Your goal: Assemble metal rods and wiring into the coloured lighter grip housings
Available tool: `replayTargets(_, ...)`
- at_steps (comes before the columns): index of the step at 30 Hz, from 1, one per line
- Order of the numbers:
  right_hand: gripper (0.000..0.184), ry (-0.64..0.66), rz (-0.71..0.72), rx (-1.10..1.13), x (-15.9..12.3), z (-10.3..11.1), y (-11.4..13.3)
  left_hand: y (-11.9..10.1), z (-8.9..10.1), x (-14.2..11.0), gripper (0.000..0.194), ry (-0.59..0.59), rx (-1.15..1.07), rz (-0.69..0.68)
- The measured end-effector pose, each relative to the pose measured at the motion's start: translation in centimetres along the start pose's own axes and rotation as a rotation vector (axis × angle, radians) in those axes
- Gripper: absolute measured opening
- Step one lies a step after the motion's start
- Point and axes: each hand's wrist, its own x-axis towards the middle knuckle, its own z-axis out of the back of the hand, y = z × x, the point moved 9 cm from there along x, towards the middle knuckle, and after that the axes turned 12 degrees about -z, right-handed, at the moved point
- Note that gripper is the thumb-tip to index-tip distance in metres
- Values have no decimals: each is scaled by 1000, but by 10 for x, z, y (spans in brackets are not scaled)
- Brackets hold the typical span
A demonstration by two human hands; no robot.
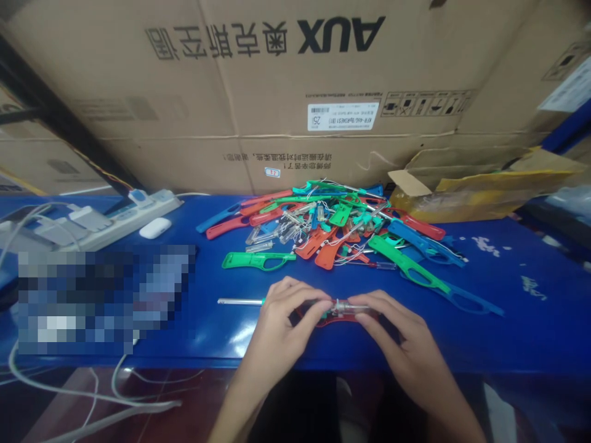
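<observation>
Both hands are closed on a partly assembled long-nosed lighter (340, 315) at the table's front. Its body is red, with a clear fuel tank (344, 307) and bits of green between my fingers. A metal tube (240, 302) sticks out to the left beyond my left hand (290, 311). My left thumb and fingers press near the middle of the body. My right hand (398, 332) pinches the right end, around the clear tank. My fingers hide part of the body. Beyond them is a heap of lighter parts, including a green shell (247, 261) and a red shell (325, 255).
A power strip (148, 209) with plugged chargers and a white earbud case (156, 228) are at left, beside a pixelated area. An open carton (489, 197) stands back right. A large cardboard box (258, 80) forms the back wall of the blue table (194, 344).
</observation>
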Motion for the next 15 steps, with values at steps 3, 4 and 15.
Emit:
replayTargets(3, 19, 0, 4, 2, 0, 0, 0, 0, -1, -1, 9, 15, 19, 4)
replayTargets(4, 18, -4, 3, -3, 0, 0, 0, 0, -1, -2, 9, 21, 22, -3)
replayTargets(15, 20, -2, -32, -15, -1, 1, -3, -1, -2, -2, 8, 47, 88, -23)
